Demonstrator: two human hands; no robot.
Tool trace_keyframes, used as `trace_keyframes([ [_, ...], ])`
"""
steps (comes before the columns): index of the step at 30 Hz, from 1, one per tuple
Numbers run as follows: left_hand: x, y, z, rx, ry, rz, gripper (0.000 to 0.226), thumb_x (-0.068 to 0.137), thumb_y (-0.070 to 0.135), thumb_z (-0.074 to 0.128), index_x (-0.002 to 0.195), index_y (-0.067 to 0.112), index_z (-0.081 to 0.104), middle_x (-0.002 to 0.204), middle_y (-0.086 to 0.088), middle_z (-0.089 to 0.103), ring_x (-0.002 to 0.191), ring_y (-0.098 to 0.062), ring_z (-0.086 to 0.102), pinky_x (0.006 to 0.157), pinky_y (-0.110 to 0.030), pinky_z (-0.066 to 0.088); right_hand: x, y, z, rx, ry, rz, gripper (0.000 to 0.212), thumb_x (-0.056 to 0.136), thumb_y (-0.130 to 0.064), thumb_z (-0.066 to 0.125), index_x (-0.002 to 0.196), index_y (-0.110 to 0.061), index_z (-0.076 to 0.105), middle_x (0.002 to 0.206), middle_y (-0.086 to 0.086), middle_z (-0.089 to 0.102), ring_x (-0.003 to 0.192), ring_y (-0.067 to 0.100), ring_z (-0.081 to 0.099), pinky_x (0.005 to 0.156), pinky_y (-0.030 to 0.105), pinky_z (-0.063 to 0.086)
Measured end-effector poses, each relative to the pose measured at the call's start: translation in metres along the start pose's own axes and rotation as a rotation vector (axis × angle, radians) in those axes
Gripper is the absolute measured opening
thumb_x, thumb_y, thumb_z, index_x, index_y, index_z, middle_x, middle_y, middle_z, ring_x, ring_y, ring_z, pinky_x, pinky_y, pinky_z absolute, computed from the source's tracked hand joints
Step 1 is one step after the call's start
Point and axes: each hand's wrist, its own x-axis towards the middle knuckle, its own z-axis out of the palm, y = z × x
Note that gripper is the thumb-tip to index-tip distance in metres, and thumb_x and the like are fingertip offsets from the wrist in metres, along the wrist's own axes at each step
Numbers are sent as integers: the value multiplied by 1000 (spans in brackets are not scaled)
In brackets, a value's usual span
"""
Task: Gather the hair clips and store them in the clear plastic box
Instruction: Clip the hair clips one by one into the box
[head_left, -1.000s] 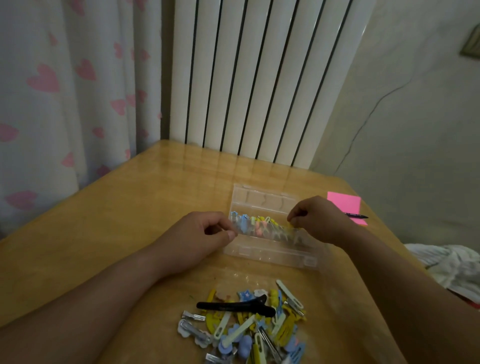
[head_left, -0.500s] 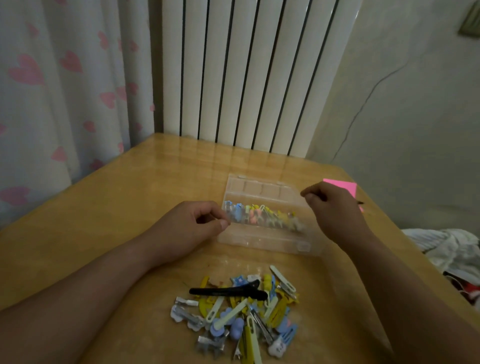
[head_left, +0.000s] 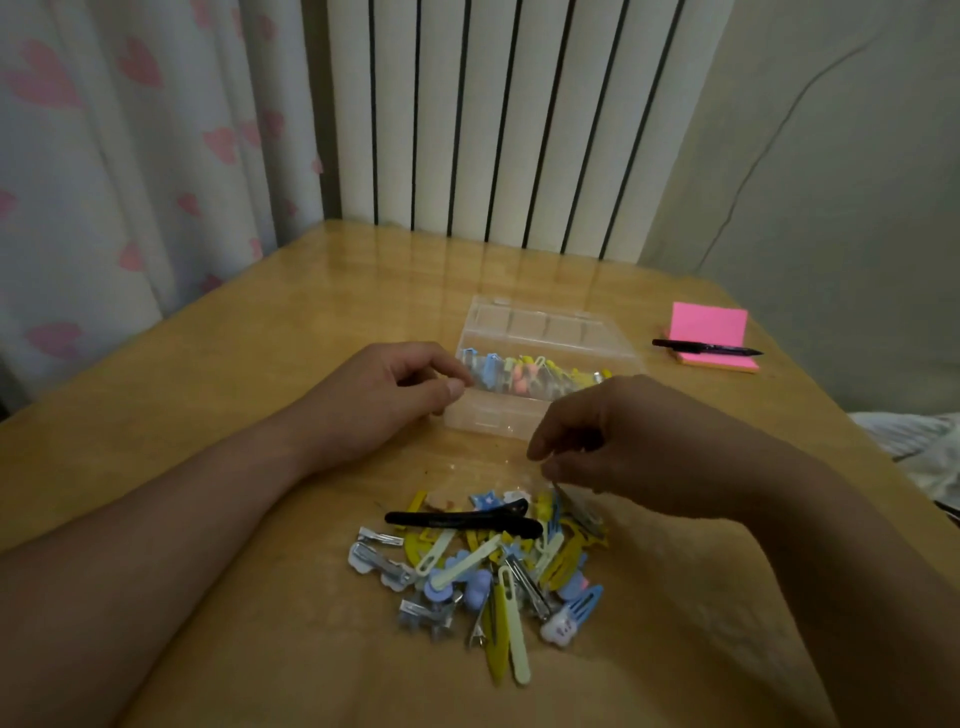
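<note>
Hair clips (head_left: 467, 566) lie piled on the table (head_left: 208, 415) near the clear plastic box (head_left: 545, 332), whose left end the left hand (head_left: 384, 400) grips, while the right hand (head_left: 639, 447) pinches a grey clip (head_left: 569, 499) at the pile's edge.

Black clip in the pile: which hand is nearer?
Right. The right hand hangs just beside the black clip's right end; the left hand is farther back, holding the clear plastic box's left end.

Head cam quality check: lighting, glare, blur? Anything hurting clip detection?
Head view: dim, flat light; glossy table mirrors the radiator as pale streaks; clear box low-contrast, walls barely visible; right hand slightly blurred, over the clip pile at its far edge; radiator ribs fan out, wide-angle distortion.
</note>
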Motion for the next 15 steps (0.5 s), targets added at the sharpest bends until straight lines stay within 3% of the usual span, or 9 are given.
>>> trace_keyframes([
  [3,0,-1,1,8,0,4,14,101,29,69,107,36,79,94,-5,75,94,-23,71,89,-35,55,0,-7,4,-76,-75,-21,24,98,-40,71,122,-42,73,102,-23,69,90,-1,65,77,17,51],
  [7,1,-2,0,-3,2,0,13,101,29,69,105,36,80,92,-5,75,93,-24,70,88,-36,55,1,-13,9,-111,-110,-57,26,102,-38,66,127,-43,71,104,-24,65,92,0,63,74,13,48],
  [15,1,-4,0,-4,0,0,13,101,28,68,105,34,79,92,-2,76,91,-19,71,85,-30,54,6,-24,24,-183,-64,-71,15,96,-41,66,111,-38,67,100,-16,64,88,2,59,76,25,52],
])
